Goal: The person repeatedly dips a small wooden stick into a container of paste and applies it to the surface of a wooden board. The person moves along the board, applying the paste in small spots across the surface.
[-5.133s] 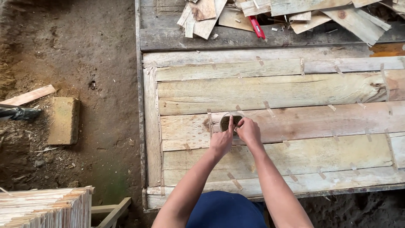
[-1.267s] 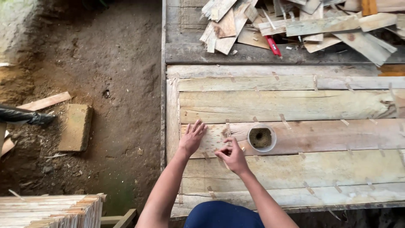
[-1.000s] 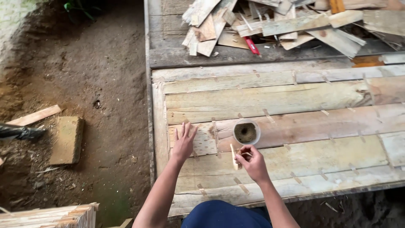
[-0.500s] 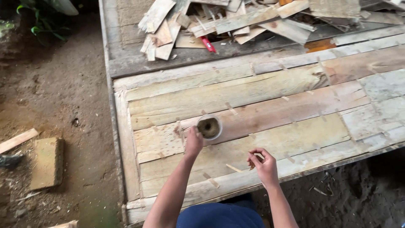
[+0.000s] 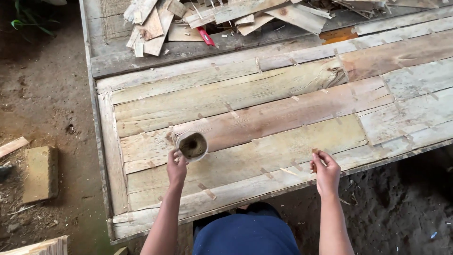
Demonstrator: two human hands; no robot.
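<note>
A small round cup (image 5: 192,145) sits on a big wooden panel (image 5: 264,127) made of long flat boards laid side by side. The cup is white on the rim and dark and dirty inside, with something brown at the bottom. It stands upright near the left end of the panel, on a pinkish board. The person's left hand (image 5: 177,166) is just below the cup, on the side nearest the person, and its fingers touch the rim, curled loosely against it. I cannot tell if it really grips the cup. The right hand (image 5: 324,171) is far to the right of the cup, close to the near edge of the panel. Its fingers are pinched together on a thin wooden sliver (image 5: 314,160). Little slivers like it poke out between the boards all over the panel. Another thin sliver (image 5: 289,172) lies loose on the boards between the cup and the right hand. Far behind the cup, past the panel's top edge, lies a heap of wood scraps (image 5: 198,19) with a small red tool (image 5: 205,37) in it. Left of the cup, off the panel, a wooden block (image 5: 40,173) lies on the dirt ground (image 5: 42,94).
</note>
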